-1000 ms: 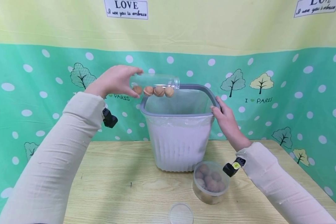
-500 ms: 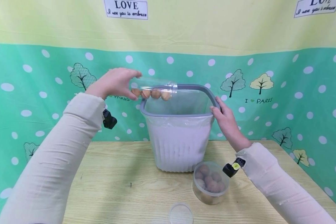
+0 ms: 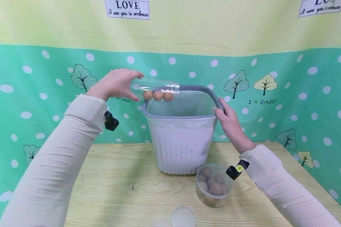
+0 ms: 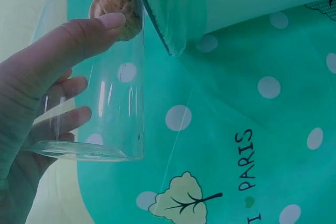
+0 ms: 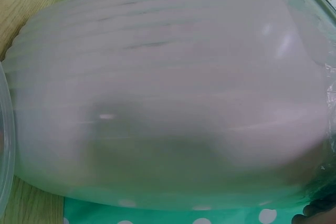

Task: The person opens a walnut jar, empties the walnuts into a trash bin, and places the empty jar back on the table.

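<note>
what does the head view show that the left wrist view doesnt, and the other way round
Only head: the right hand gripping the bin by its rim, the tub of round brown nuts and the clear disc on the tabletop.

Only left wrist: several fingertips of the left hand, seen through the clear jar.

Both: that hand holding the jar, walnuts inside it, the bin, and the dotted backdrop.

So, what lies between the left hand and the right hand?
In the head view, from left hand to right hand: the clear jar with three walnuts, then the open, lined trash bin.
</note>
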Available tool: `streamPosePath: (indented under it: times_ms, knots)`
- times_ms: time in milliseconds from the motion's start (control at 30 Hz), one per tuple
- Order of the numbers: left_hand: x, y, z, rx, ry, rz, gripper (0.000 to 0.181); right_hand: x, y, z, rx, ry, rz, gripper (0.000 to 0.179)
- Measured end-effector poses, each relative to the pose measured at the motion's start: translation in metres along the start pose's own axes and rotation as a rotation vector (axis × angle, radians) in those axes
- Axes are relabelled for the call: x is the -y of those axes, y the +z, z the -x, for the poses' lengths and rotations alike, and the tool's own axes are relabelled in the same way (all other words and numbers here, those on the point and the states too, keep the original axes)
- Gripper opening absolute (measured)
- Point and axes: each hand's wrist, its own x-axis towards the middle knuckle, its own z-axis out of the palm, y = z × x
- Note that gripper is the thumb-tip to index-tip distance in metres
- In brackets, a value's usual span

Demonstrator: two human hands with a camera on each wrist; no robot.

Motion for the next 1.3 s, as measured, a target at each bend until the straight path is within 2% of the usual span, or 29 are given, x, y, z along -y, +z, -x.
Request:
streamPosePath:
  times_ms: [867,1300]
  knots:
    - [-0.0008,-0.0017,0.0002,-0.003,0.025,-0.017,0.084,-0.0011,-0.0005,-0.0006,0.004,-0.007,-0.019,0.062]
    - [-0.0012,-0.0009,0.0016,-0.005,0.014,-0.025,0.083,-0.0001,-0.0006,0.0003,0.002,-0.010,-0.012,0.062]
